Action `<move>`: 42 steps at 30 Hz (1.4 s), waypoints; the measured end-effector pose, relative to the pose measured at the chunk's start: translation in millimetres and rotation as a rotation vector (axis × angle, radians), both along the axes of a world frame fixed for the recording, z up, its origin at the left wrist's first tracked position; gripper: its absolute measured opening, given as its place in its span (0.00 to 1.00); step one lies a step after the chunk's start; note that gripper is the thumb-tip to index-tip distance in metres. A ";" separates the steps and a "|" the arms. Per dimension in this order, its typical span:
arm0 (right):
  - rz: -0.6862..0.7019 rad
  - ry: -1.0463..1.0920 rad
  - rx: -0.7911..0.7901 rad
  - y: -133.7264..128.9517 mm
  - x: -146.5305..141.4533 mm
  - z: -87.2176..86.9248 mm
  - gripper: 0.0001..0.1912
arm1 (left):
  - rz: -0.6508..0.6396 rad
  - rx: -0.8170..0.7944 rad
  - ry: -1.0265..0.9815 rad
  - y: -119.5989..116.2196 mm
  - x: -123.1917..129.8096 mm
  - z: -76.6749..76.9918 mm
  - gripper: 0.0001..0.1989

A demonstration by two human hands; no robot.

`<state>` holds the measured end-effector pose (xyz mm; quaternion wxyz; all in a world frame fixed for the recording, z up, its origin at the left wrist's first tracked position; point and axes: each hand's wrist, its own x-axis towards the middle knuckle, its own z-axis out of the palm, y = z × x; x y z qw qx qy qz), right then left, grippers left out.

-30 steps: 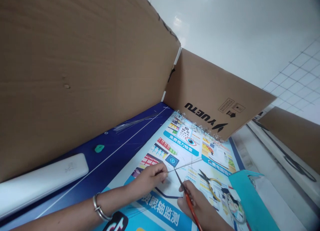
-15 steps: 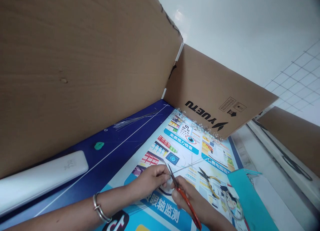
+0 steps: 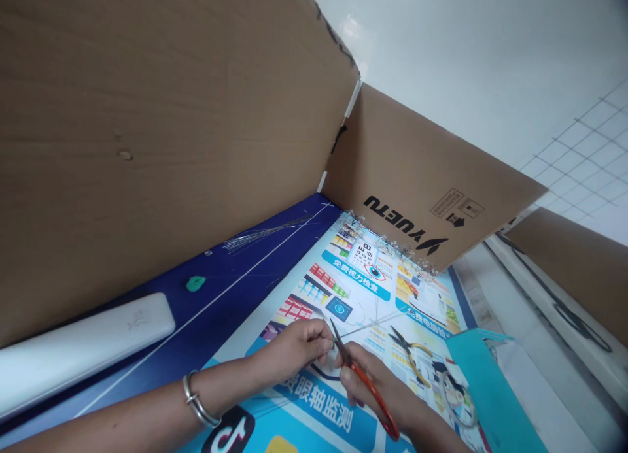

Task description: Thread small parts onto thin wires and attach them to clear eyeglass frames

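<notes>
Printed mat (image 3: 392, 289), lower middle: left hand (image 3: 294, 352) pinches thin wire (image 3: 367, 326) tight, right hand (image 3: 387, 387) grips orange scissors (image 3: 373, 404), steady helps.

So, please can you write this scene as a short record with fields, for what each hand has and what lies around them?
Left hand: pinches a thin metal wire; a silver bangle is on the wrist
Right hand: holds orange-handled scissors, blades close to the left hand
Beside the hands: yellow-handled pliers on a printed poster
Farther off: a bundle of thin wires and a green blob on a blue mat
Behind: cardboard panels
</notes>
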<state>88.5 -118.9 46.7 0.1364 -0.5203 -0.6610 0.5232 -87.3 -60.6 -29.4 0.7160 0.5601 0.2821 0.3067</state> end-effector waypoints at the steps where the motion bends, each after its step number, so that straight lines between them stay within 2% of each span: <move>1: -0.002 -0.006 0.012 -0.1 0.1 -2.1 0.16 | 0.001 -0.003 -0.003 0.0 0.1 0.4 0.12; 6: -0.007 -0.013 0.074 0.2 -2.2 -10.9 0.16 | 0.022 0.003 -0.035 -1.2 0.6 2.9 0.12; 12: -0.013 -0.046 0.091 2.3 -5.8 -7.5 0.15 | 0.046 -0.020 0.010 -1.4 1.0 5.5 0.13; 15: -0.014 -0.056 -0.011 4.6 -3.8 -9.1 0.15 | 0.051 -0.025 0.011 -2.0 2.7 0.9 0.12; 18: -0.052 -0.105 -0.207 8.1 -3.9 -13.9 0.15 | 0.038 -0.081 0.001 -2.7 5.7 -6.9 0.12; 23: -0.160 -0.187 -0.396 15.9 -14.0 -16.4 0.07 | 0.060 -0.138 0.027 -1.0 10.5 -21.4 0.09; 27: -0.222 -0.178 -0.451 23.2 -19.1 -20.0 0.04 | 0.111 -0.148 0.023 0.2 12.2 -28.1 0.05; 32: -0.274 -0.151 -0.510 31.9 -20.6 -25.7 0.07 | 0.120 -0.199 0.001 0.7 12.1 -27.0 0.04; 42: -0.243 -0.096 -0.554 42.8 -19.0 -28.7 0.05 | 0.124 -0.265 0.071 7.1 14.6 -27.4 0.05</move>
